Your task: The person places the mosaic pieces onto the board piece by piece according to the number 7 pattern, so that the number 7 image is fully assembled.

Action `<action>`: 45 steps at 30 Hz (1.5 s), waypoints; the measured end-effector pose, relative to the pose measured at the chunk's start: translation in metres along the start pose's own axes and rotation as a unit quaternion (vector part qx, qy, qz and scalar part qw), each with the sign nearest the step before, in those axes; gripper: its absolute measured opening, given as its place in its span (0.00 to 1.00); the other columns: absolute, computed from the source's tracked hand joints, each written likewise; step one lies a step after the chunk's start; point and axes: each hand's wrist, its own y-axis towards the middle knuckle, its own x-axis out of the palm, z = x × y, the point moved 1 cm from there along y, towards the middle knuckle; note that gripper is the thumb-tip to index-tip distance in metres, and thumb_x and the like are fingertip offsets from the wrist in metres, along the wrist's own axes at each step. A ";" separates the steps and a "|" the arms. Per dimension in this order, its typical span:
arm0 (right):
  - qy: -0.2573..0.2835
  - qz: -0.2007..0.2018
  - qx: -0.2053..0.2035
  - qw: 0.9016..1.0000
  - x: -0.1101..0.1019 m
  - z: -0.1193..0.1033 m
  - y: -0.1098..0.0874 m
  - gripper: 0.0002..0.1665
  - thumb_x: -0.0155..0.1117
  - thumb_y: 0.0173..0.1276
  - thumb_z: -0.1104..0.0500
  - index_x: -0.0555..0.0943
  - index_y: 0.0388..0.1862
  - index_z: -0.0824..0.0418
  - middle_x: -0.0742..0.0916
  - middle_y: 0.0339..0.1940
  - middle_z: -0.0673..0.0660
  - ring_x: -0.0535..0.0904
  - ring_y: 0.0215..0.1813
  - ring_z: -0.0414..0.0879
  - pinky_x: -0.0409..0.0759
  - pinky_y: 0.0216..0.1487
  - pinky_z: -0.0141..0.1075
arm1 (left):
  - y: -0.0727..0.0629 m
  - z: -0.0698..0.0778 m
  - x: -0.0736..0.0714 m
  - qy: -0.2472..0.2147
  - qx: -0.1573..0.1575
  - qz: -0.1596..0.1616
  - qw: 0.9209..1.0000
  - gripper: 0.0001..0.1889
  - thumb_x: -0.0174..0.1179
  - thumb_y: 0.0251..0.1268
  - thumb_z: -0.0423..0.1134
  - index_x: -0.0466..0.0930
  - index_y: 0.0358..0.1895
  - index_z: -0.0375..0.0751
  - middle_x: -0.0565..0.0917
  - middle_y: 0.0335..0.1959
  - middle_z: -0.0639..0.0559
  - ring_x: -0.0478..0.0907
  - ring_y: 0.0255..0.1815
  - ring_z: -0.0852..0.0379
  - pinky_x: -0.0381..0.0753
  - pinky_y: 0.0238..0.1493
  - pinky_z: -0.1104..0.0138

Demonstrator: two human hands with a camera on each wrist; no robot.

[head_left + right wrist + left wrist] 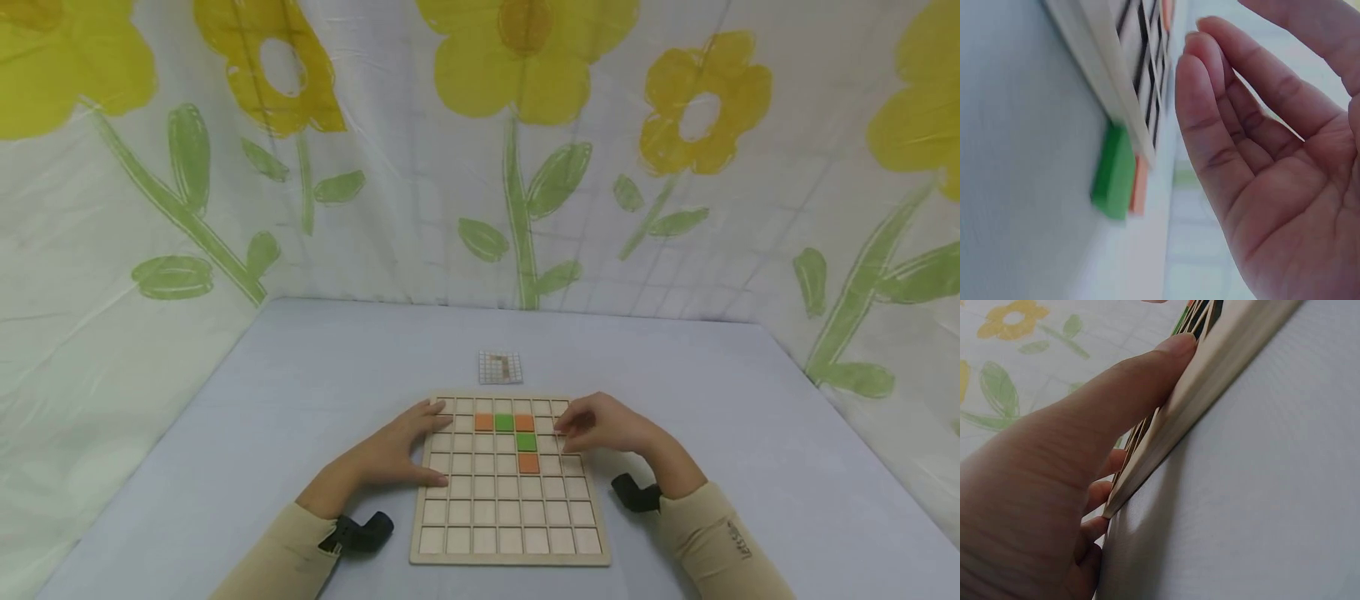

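A square wooden grid board (512,558) lies flat on the table. Orange and green tiles sit in some cells: an orange tile (484,422), a green tile (504,422) and another orange one (524,423) form a row, with a green tile (527,442) and an orange tile (528,463) below its right end. My left hand (390,450) rests on the board's left edge, thumb and fingers spread. Over the right edge hovers my right hand (606,427), fingers loosely bent; its palm and fingers look bare in the right wrist view.
Behind the board lies a small card (500,367) printed with a grid pattern. In the right wrist view, a green block (1114,175) and an orange block (1139,185) stand beside the board. A flowered curtain (405,183) hangs behind the table.
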 end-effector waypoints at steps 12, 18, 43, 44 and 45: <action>0.027 0.043 0.056 0.997 -0.022 0.032 -0.015 0.19 0.73 0.52 0.59 0.83 0.42 0.67 0.86 0.36 0.58 0.79 0.35 0.37 0.81 0.34 0.29 | 0.000 0.000 0.001 -0.002 -0.009 -0.001 1.000 0.47 0.69 0.40 0.63 0.65 0.67 0.47 0.55 0.74 0.48 0.44 0.76 0.43 0.50 0.73 0.46; 0.030 0.050 0.085 0.995 -0.024 0.038 -0.018 0.19 0.73 0.52 0.59 0.82 0.41 0.68 0.86 0.37 0.59 0.78 0.35 0.41 0.79 0.34 0.28 | 0.000 0.001 0.001 -0.001 -0.009 0.000 1.000 0.47 0.69 0.40 0.63 0.65 0.67 0.47 0.55 0.74 0.48 0.45 0.76 0.43 0.50 0.73 0.46; -0.006 0.055 0.077 0.995 -0.018 0.036 -0.017 0.15 0.73 0.49 0.64 0.81 0.35 0.69 0.83 0.30 0.57 0.75 0.30 0.39 0.76 0.29 0.27 | 0.000 0.000 0.001 0.003 -0.006 -0.001 1.000 0.48 0.69 0.40 0.63 0.65 0.67 0.46 0.55 0.74 0.47 0.45 0.76 0.43 0.51 0.73 0.46; -0.008 0.055 0.079 0.995 -0.018 0.037 -0.017 0.15 0.73 0.49 0.64 0.81 0.35 0.69 0.83 0.30 0.56 0.75 0.30 0.40 0.76 0.29 0.27 | 0.000 0.000 0.001 0.002 -0.005 -0.001 1.000 0.48 0.69 0.40 0.63 0.65 0.67 0.46 0.55 0.74 0.47 0.45 0.76 0.43 0.51 0.73 0.46; -0.009 0.055 0.081 0.995 -0.019 0.037 -0.017 0.15 0.73 0.50 0.64 0.81 0.35 0.69 0.83 0.30 0.56 0.75 0.30 0.40 0.76 0.29 0.27 | 0.000 0.000 0.001 0.002 -0.005 -0.001 1.000 0.48 0.69 0.40 0.63 0.65 0.67 0.46 0.55 0.74 0.47 0.45 0.76 0.43 0.51 0.73 0.46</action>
